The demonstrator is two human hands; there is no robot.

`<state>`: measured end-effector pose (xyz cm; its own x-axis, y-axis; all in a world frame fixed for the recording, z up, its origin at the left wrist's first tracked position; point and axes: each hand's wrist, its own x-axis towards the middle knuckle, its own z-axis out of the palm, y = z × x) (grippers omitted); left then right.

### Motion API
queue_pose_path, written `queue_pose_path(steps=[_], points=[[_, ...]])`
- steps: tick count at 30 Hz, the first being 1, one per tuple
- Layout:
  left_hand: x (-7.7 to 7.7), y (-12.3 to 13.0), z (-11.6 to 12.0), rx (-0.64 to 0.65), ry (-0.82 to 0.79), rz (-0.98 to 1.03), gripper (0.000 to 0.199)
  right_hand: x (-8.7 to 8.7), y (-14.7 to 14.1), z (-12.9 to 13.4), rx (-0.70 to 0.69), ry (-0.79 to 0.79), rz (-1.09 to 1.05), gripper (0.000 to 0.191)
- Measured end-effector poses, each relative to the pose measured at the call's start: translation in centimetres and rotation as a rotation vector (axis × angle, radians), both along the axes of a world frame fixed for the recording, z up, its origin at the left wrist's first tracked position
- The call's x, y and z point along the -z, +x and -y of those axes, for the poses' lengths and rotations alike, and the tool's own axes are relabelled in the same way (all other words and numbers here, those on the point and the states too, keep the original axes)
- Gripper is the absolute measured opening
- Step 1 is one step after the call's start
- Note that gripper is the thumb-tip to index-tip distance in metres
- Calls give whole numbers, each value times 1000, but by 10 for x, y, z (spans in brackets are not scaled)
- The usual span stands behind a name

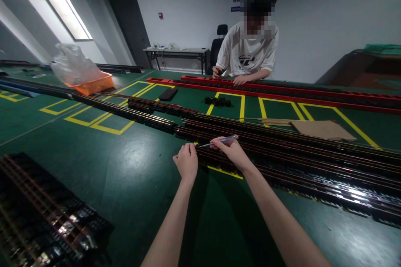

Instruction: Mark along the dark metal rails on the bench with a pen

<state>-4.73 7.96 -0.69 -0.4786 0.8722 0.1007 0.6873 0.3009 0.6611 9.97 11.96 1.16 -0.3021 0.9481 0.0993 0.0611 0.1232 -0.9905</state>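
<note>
My right hand (230, 150) grips a small screwdriver (226, 139) with a clear handle, its thin shaft pointing left. The tip ends close to the fingers of my left hand (187, 160), which are bent and pressed together near the ends of the long dark rails. What those fingers hold is hidden behind the hand. The long black rails (297, 158) with copper-coloured lines lie side by side under and beyond my right hand, running off to the right. A small yellow spot shows just beyond my left fingertips.
Across the green table (134, 175), a co-worker (255, 56) handles red rails (282, 91). More dark rails (46, 212) lie at lower left. An orange bin (94, 84) with a plastic bag, a dark flat object (168, 94) and cardboard (324, 129) are also on the table.
</note>
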Motion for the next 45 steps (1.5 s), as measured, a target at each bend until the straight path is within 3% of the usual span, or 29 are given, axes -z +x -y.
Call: queue_pose_path(steps=[24, 45], points=[[1, 0, 0, -1, 19, 20, 29, -4, 0, 4, 66, -18, 25, 18], [2, 0, 0, 0, 26, 20, 29, -3, 6, 3, 20, -47, 7, 19]])
